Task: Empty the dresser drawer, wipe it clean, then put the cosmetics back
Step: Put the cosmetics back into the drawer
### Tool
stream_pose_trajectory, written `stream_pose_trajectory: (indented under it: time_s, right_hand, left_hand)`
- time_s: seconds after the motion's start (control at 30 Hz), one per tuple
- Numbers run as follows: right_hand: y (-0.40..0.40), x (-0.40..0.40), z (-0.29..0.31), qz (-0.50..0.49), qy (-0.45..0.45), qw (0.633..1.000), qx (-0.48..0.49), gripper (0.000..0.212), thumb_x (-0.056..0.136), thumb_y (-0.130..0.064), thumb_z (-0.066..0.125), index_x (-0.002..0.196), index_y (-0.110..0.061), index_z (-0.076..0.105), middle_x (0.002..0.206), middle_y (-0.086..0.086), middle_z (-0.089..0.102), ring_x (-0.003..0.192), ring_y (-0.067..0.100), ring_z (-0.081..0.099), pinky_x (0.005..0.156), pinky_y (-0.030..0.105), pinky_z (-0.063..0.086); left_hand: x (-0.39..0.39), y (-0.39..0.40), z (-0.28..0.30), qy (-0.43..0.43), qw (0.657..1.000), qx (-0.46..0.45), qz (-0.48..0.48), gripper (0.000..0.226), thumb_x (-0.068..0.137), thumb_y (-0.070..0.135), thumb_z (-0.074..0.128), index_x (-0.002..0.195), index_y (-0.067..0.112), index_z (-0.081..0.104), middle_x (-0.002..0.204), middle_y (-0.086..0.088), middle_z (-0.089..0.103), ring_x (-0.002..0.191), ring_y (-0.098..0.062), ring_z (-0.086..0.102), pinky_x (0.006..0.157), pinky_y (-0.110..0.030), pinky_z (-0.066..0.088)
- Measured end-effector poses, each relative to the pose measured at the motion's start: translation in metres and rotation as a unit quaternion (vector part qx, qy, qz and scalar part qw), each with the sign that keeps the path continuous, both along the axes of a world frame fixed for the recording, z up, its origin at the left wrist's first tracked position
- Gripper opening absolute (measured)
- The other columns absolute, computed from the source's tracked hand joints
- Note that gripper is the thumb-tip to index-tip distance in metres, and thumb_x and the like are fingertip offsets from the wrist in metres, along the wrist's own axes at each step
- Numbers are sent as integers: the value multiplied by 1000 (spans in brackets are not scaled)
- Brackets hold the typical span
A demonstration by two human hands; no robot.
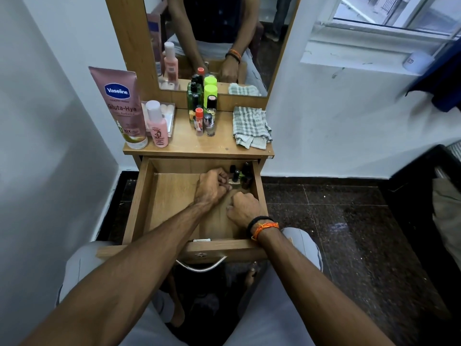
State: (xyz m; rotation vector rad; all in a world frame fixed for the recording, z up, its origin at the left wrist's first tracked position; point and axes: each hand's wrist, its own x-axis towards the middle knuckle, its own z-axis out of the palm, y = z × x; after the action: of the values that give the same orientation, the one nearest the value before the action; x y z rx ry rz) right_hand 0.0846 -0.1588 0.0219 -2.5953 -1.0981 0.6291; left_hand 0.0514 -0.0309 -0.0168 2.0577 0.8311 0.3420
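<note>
Both hands are down in the open drawer [139, 196], the left hand [212, 188] pinching a small nail-polish bottle [234, 177] among dark bottles [245, 174] at its back-right corner, the right hand [245, 207] clenched, holding nothing visible.

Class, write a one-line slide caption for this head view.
Both hands reach into the open drawer toward small bottles in its far right corner.

Both hands are lying curled inside the open drawer [139, 196], the left hand [212, 188] touching small dark bottles [240, 174] in its far right corner, the right hand [245, 208] just beside.
</note>
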Motion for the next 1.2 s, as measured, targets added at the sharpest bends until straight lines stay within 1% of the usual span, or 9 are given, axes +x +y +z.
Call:
stream_pose_trajectory:
  time_s: [0.13,0.23,0.4,0.5,0.63,0.87,0.93,1.13,1.2]
  right_hand:
    - [2,-1,-2,-30,-32,998,42,16,91,-21,57,89,-9,67,88,7,67,81,24,64,75,36,56]
    - [7,-3,5,-69,-87,983,149,20,88,-21,60,71,-16,68,70,-1,66,68,15,62,69,33,58]
    - [37,3,39,-103,-79,941,312,9,87,-22,67,84,-20,75,83,-7,73,75,6,64,73,20,51]
    - [63,14,48,-128,-75,925,349,5,87,-20,69,88,-16,73,82,-7,69,75,5,62,68,10,46]
    - [91,32,52,-175,-52,910,371,10,84,-18,72,94,-18,70,84,-9,67,79,7,63,77,22,55]
    - [113,48,48,-175,-56,907,378,32,77,-15,74,106,-18,61,90,-4,69,84,14,66,78,33,57]
    - [116,51,46,-164,-59,910,375,34,76,-16,76,105,-17,59,87,-5,68,81,13,65,77,31,57]
    - [122,52,42,-145,-81,913,373,38,75,-24,82,103,-19,56,84,-9,63,71,5,58,64,11,41]
    - [125,54,41,-144,-86,914,370,39,75,-24,82,103,-19,55,85,-9,62,73,7,58,66,14,44]
  left_hand:
    - [-9,6,6,-15,999,29,7,17,76,13,80,84,22,68,73,11,69,74,-7,67,77,-28,56]
    - [-22,17,16,-59,995,75,39,10,80,21,75,86,20,68,73,10,68,72,-11,65,70,-31,56]
    - [-33,33,47,-152,964,201,87,8,91,22,64,92,14,62,86,2,64,78,-16,61,64,-39,56]
    - [-31,41,65,-169,946,250,119,11,94,20,58,97,10,59,92,-3,58,81,-15,54,63,-33,49]
    - [-19,46,70,-147,951,229,147,22,92,18,58,108,4,55,101,-9,55,88,-16,49,68,-25,38]
    - [1,55,71,-117,964,169,167,36,89,21,68,117,6,50,110,-9,59,95,-22,59,73,-33,52]
    - [5,59,73,-119,963,152,188,41,86,24,73,116,8,51,108,-7,61,95,-21,61,74,-34,56]
    - [14,65,76,-118,963,142,198,34,84,22,74,109,12,53,101,-4,64,88,-19,64,71,-39,60]
    - [15,68,76,-117,963,141,197,33,83,21,75,108,12,54,100,-4,64,89,-19,64,74,-39,60]
